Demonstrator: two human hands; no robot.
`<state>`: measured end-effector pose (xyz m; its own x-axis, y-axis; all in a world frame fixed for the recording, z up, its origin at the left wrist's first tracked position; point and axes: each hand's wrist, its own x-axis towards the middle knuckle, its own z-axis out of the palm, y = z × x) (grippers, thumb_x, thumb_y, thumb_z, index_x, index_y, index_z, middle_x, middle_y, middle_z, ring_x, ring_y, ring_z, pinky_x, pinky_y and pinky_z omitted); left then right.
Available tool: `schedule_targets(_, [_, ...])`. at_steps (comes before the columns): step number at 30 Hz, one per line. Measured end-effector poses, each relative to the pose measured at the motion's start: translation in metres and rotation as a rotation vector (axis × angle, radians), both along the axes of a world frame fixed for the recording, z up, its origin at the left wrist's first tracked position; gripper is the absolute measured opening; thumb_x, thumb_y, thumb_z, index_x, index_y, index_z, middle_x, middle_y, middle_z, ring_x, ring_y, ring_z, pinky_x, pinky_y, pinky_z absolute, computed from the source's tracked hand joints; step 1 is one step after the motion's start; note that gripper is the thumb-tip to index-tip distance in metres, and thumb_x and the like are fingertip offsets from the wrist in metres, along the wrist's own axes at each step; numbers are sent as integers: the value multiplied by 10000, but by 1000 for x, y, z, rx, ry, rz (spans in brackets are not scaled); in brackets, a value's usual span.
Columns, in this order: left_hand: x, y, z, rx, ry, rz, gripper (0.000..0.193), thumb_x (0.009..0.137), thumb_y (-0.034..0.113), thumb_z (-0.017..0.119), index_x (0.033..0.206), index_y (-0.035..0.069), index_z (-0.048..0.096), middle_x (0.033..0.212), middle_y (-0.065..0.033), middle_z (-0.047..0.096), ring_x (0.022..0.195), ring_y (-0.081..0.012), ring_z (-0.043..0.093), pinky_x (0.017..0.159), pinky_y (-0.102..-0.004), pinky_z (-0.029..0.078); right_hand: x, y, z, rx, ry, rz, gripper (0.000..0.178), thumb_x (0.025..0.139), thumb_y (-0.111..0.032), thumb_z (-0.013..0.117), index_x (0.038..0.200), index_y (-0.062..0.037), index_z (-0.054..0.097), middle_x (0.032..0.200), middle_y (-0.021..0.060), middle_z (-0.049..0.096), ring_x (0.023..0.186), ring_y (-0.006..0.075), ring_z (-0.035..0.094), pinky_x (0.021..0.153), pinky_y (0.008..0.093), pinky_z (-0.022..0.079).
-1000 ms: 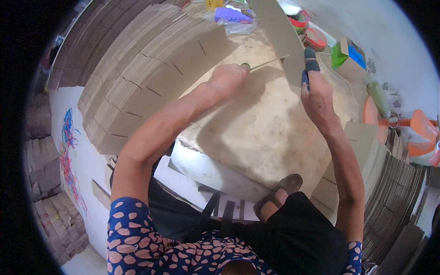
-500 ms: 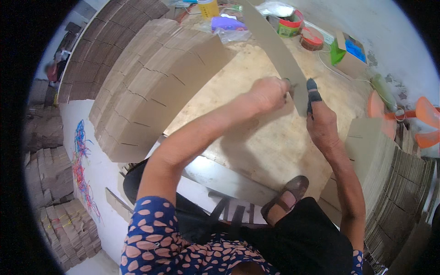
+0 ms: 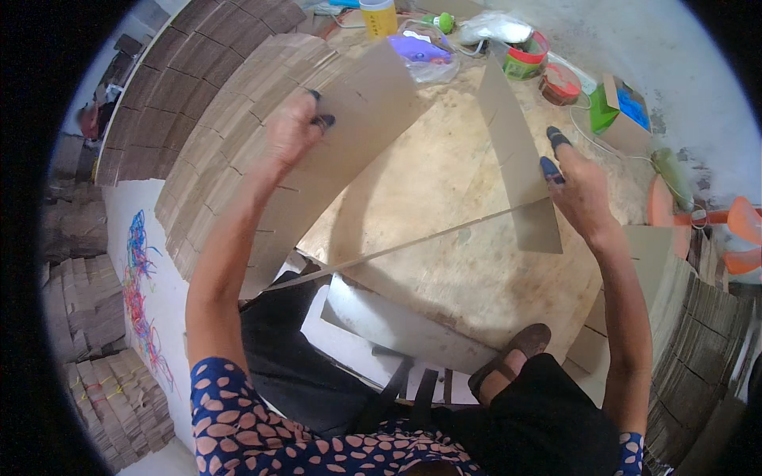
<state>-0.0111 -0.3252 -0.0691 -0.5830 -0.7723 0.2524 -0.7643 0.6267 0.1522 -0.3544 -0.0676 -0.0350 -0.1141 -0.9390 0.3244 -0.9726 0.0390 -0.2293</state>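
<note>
My left hand (image 3: 295, 133) is up at the left, against the front face of a tall stack of slotted cardboard strips (image 3: 349, 119). Dark covers sit on its thumb and forefinger, which are apart. At the right my right hand (image 3: 586, 190), with similar covers, has its thumb and forefinger spread beside a grey-brown slotted cardboard strip (image 3: 508, 131). That strip stands tilted over the board. A second strip, seen almost edge-on (image 3: 413, 242), crosses its lower part and runs toward my lap at the left. Whether the right hand's hidden fingers touch either strip is unclear.
Another cardboard stack (image 3: 690, 349) stands at the right by my forearm. A white open box shape (image 3: 397, 313) lies before my lap. Along the far edge are a yellow cup (image 3: 379, 17), a purple packet (image 3: 421, 49), a red-lidded tub (image 3: 559, 83) and a small carton (image 3: 623, 111).
My left hand has moved from the middle to the left stack. My right hand's fingers have spread, and the strip beside it has come lower, with the crossing strip now plainly visible.
</note>
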Motion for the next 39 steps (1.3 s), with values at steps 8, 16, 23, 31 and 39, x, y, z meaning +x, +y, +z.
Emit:
schedule_targets(8, [-37, 63, -4, 376, 53, -322, 183, 730, 150, 659, 800, 33, 537, 759, -215, 587, 754, -409, 578, 637, -449, 459, -3, -8, -34, 135, -188, 70, 244, 733, -15, 585, 952, 1, 480, 758, 238, 605, 732, 425, 588, 627, 486, 466])
schedule_targets(16, [-88, 136, -15, 439, -55, -501, 140, 723, 61, 607, 782, 13, 490, 761, -204, 574, 753, -407, 575, 635, -466, 443, 18, 29, 17, 217, -83, 17, 206, 747, -24, 559, 930, 18, 474, 697, 231, 594, 675, 404, 597, 598, 486, 470])
schedule_targets(23, [-126, 160, -24, 318, -76, -406, 128, 708, 73, 582, 769, 10, 490, 788, -203, 587, 756, -411, 581, 656, -481, 458, 6, 69, 27, 104, -120, 45, 126, 748, -13, 548, 854, -3, 479, 709, 223, 579, 664, 401, 586, 599, 477, 463])
schedule_targets(31, [-185, 189, -5, 397, 10, -472, 132, 737, 140, 588, 794, 30, 542, 761, -216, 603, 745, -405, 591, 655, -471, 469, 5, 103, 24, 101, -209, 101, 162, 751, -22, 526, 910, -26, 495, 723, 199, 585, 684, 400, 586, 603, 487, 456])
schedule_targets(39, [-190, 199, 10, 499, 44, -450, 236, 792, 248, 558, 842, 22, 604, 778, -221, 619, 783, -396, 606, 727, -466, 477, 10, 99, -4, 368, -305, -141, 192, 747, -54, 577, 914, -5, 495, 747, 224, 597, 751, 421, 590, 662, 499, 451])
